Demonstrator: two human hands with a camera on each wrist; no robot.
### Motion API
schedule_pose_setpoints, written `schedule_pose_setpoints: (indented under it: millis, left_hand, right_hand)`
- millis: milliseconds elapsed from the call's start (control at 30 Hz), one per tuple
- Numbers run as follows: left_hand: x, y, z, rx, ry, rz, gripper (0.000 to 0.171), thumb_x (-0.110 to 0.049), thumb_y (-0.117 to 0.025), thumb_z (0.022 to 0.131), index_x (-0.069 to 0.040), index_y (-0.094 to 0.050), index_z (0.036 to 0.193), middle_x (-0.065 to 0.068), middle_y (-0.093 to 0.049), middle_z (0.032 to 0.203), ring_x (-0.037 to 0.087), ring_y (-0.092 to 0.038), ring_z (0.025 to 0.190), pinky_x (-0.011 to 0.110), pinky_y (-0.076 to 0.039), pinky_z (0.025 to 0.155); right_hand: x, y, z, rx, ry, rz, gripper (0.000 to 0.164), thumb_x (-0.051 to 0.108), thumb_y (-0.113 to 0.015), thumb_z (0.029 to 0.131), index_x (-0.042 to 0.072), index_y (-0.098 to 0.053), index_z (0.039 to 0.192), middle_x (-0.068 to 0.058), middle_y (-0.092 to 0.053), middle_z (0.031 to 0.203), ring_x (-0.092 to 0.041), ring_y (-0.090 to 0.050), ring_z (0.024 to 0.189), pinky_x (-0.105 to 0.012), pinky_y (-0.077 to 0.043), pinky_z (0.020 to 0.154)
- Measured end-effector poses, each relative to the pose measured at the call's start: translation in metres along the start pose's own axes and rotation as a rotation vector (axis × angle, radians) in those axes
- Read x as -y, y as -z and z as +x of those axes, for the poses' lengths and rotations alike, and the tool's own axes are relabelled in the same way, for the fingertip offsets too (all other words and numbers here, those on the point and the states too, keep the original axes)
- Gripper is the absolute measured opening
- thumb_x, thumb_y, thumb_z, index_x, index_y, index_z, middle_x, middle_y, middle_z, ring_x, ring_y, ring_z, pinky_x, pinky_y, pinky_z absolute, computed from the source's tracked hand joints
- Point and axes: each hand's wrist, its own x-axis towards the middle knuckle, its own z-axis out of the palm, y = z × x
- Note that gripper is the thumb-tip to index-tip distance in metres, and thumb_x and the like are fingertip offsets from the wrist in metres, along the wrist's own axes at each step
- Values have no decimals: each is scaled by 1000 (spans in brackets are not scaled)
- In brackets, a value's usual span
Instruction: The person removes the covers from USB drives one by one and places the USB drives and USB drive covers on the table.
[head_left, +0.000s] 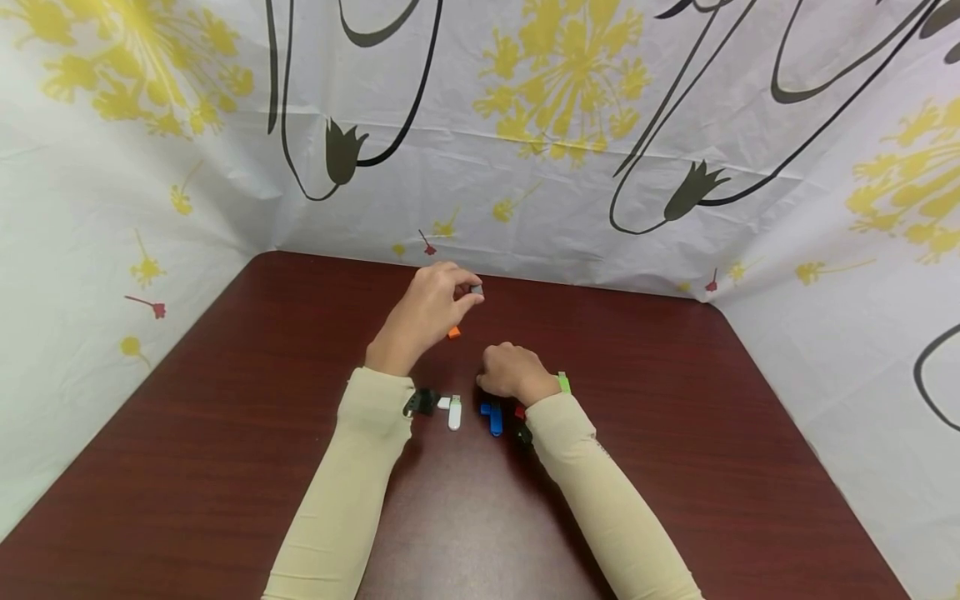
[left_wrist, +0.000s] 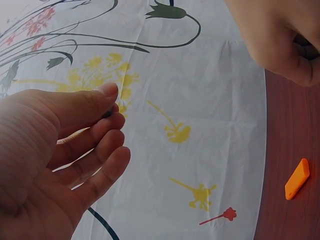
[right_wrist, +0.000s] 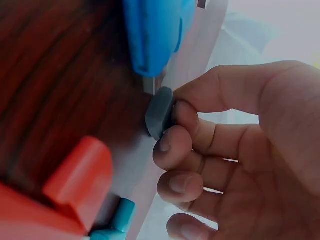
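My left hand [head_left: 431,304] is raised over the far part of the table, thumb and fingertips pinching a small grey piece [head_left: 477,289]. Most of that piece is hidden by the fingers in the left wrist view. Lower and nearer, my right hand [head_left: 512,371] pinches a dark grey cap [right_wrist: 161,112] between thumb and fingers. Just beyond this cap in the right wrist view is a blue USB flash drive [right_wrist: 152,35] with its metal plug showing. A red piece [right_wrist: 82,175] and a teal piece [right_wrist: 122,215] are close by. Below the left hand lies an orange piece [left_wrist: 298,179].
A white USB flash drive [head_left: 454,413] lies beside its white cap [head_left: 444,402] near the left wrist's dark strap. Partly under the right forearm is a dark item [head_left: 523,435]. Patterned white sheeting [head_left: 480,183] hangs behind the brown table [head_left: 187,433] and along both sides.
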Motion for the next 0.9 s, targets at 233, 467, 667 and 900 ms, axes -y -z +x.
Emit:
schedule_pose_setpoints:
  millis: [233,467,667,900]
  left_hand:
    - [-1,0,0,10,0,-8,22,-23,-69,90,-10,-74,107,5,-66,96,16,-58,85,33,-56,75]
    - [-2,-1,1,12,1,-10,22,-22,-69,90,-10,-74,107,6,-66,96,18,-59,86,33,-56,75]
    - [-2,-2,0,18,17,-18,26,-22,-70,89,-10,-72,112,6,-67,101,17,-59,88,33,-57,77]
    - [-2,-4,0,22,-8,-12,29,-21,-69,89,-10,-71,117,7,-67,103,16,-59,89,33,-57,79]
  right_hand:
    - [1,-1,-1,-5,-36,57,34,22,-60,90,12,-55,58,-3,-44,57,-19,-51,50,-33,-44,51]
    - [0,0,-4,6,-72,114,28,20,-61,89,11,-54,63,-2,-39,57,-18,-45,49,-32,-41,49]
    - [-1,3,-6,20,-71,128,27,20,-61,90,11,-55,65,-2,-41,58,-18,-46,49,-32,-42,50]
    - [-4,28,-18,-4,-53,122,38,30,-60,93,13,-53,60,1,-38,52,-15,-41,45,-33,-39,47]
